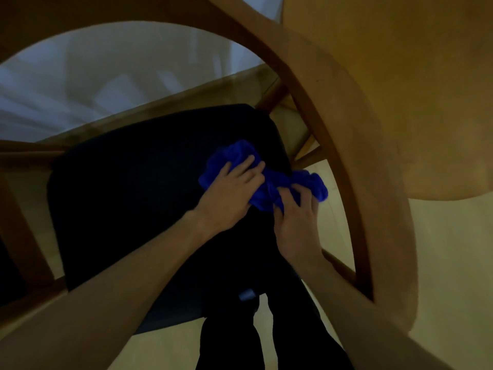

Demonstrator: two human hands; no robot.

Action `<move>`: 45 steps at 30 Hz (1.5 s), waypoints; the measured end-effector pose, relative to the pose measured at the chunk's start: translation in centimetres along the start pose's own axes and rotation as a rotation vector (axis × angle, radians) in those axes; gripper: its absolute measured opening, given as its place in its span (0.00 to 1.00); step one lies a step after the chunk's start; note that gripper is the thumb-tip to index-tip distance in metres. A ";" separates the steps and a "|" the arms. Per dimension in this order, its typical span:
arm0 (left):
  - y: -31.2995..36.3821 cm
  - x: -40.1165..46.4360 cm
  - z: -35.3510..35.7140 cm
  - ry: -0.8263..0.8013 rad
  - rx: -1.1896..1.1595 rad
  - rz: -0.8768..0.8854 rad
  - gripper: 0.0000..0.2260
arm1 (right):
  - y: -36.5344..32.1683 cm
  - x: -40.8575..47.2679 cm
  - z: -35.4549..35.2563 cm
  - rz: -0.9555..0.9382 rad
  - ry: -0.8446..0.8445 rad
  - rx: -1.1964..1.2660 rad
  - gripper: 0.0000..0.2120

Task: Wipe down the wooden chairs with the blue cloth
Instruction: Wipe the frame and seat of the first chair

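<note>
Dim room, pale floor [440, 249]: both hands bunch the blue cloth [269, 182] at the dark seat's [133, 196] edge, left hand [232, 193] pressing flat, right hand [296, 222] fingers pinching it. Bunched so, it could miss the wooden frame [346, 156].

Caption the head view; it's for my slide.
Both hands, left hand and right hand, bunch a blue cloth on a dark chair seat.

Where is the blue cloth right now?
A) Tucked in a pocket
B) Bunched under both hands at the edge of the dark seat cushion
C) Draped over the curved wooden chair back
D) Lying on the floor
B: the blue cloth is bunched at the right edge of the dark seat cushion, with the left hand lying over it and the right hand gripping it.
</note>
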State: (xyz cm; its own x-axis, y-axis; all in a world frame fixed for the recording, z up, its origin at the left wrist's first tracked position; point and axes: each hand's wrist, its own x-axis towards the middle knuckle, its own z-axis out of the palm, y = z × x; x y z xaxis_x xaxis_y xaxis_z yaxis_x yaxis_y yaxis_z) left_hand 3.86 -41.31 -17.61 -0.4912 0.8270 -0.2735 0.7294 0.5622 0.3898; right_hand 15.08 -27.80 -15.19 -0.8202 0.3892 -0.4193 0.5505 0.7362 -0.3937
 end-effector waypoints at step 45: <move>4.5 -18.7 3.9 -0.348 0.143 0.113 0.26 | -5.6 -20.5 10.3 0.403 -0.046 0.298 0.20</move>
State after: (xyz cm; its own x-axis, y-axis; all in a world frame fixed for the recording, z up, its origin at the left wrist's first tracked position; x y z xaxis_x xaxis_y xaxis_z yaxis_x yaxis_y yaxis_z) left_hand 18.23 -54.27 -14.16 -0.2308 0.8177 -0.5273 0.8408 0.4403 0.3148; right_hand 30.40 -45.63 -12.80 -0.5290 0.5802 -0.6193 0.8483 0.3394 -0.4066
